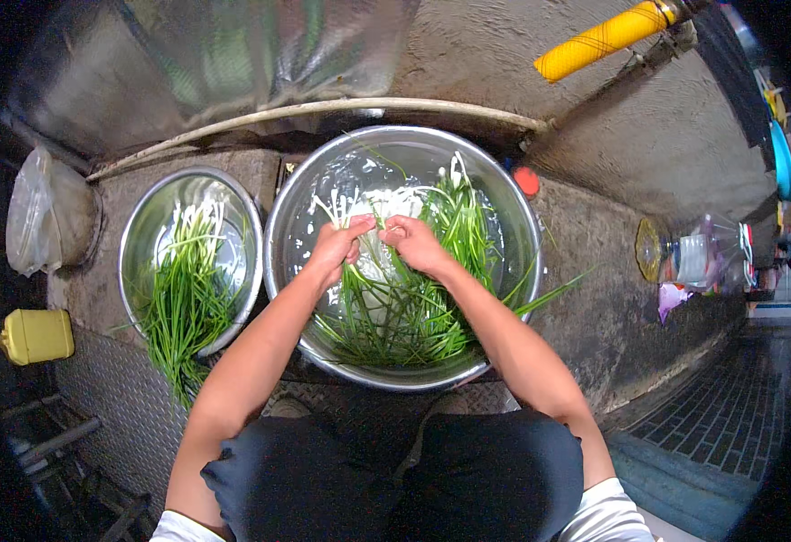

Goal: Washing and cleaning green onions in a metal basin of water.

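A large metal basin (537, 248) of water stands before me with many scallions (472, 226) in it, white ends mostly toward the far side. Over its middle, my left hand (334, 246) is closed round a small bunch of scallions, whose white root ends stick out above the fingers and green leaves hang into the basin. My right hand (413, 244) is close beside it, thumb and fingers pinched together; whatever they hold is too small to make out. In a smaller metal basin (257, 262) to the left lies a bundle of scallions (183, 298), leaves drooping over the near rim.
A plastic-covered tub (52, 212) and a yellow jerrycan (38, 336) stand at the far left. Behind the basins a pale pipe (323, 107) runs along the wall. A red round object (526, 181) lies just right of the large basin; plastic bags (707, 253) sit farther right.
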The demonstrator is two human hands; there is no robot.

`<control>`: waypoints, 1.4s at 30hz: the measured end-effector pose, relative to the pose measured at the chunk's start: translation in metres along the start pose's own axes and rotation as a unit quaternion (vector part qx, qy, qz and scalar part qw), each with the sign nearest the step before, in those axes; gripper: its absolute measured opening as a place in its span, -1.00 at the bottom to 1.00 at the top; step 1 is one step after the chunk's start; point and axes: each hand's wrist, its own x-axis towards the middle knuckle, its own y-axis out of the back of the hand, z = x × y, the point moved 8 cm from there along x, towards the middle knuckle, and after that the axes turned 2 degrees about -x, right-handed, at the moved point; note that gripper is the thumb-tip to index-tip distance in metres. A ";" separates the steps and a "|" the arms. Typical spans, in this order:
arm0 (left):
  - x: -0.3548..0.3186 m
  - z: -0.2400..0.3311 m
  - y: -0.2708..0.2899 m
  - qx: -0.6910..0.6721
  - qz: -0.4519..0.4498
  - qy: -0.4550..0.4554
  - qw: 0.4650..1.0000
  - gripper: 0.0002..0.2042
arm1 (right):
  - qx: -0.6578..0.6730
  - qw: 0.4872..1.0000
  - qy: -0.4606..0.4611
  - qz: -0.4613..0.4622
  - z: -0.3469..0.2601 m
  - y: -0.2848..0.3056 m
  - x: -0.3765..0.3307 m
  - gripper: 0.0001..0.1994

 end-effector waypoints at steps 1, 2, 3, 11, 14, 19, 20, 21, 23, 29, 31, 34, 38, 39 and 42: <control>-0.005 0.005 0.011 0.038 0.028 -0.015 0.999 -0.68 | 0.050 0.996 -0.041 -0.064 -0.017 -0.016 -0.005 -0.90; -0.006 0.007 0.009 0.036 0.044 -0.013 0.998 -0.69 | 0.082 0.993 -0.050 -0.074 -0.024 -0.018 -0.010 -0.90; -0.003 0.005 0.009 0.036 0.043 -0.012 0.998 -0.69 | 0.082 0.993 -0.052 -0.073 -0.020 -0.019 -0.008 -0.90; 0.000 0.002 0.009 0.041 0.031 -0.012 0.999 -0.77 | 0.027 0.990 -0.079 -0.117 -0.014 -0.029 -0.012 -0.87; 0.001 0.001 0.015 0.031 0.050 -0.012 0.998 -0.76 | 0.081 0.983 -0.083 -0.141 -0.023 -0.034 -0.019 -0.87; 0.000 -0.008 0.012 -0.001 0.066 0.047 0.997 -0.66 | 0.100 0.961 -0.076 -0.247 -0.021 -0.046 -0.024 -0.89; -0.001 -0.010 0.012 -0.019 0.058 0.059 0.996 -0.64 | 0.100 0.961 -0.075 -0.248 -0.021 -0.047 -0.024 -0.89; -0.001 -0.010 0.013 -0.018 0.059 0.059 0.996 -0.64 | 0.115 0.959 -0.073 -0.250 -0.022 -0.049 -0.026 -0.88; 0.000 -0.005 0.014 -0.014 0.062 0.037 0.997 -0.67 | 0.130 0.956 -0.071 -0.252 -0.018 -0.050 -0.025 -0.88; 0.002 -0.003 0.008 -0.038 -0.008 0.051 0.998 -0.73 | 0.121 0.960 -0.119 -0.221 -0.014 -0.041 -0.030 -0.85; 0.003 -0.005 0.005 -0.035 -0.009 0.049 0.998 -0.74 | 0.079 0.959 -0.121 -0.246 -0.018 -0.040 -0.034 -0.83; 0.008 -0.015 0.021 -0.045 0.043 0.073 0.995 -0.71 | 0.110 0.953 -0.101 -0.263 -0.018 -0.044 -0.034 -0.81; 0.001 -0.004 0.010 -0.136 0.027 0.060 0.988 -0.67 | 0.095 0.963 -0.118 -0.224 -0.013 -0.037 -0.032 -0.80; 0.002 -0.006 0.013 -0.080 0.032 0.055 0.995 -0.68 | 0.124 0.967 -0.121 -0.186 -0.015 -0.034 -0.029 -0.80; 0.004 -0.010 0.008 0.063 0.020 0.050 0.997 -0.72 | 0.197 0.961 -0.139 -0.132 -0.004 -0.035 -0.022 -0.81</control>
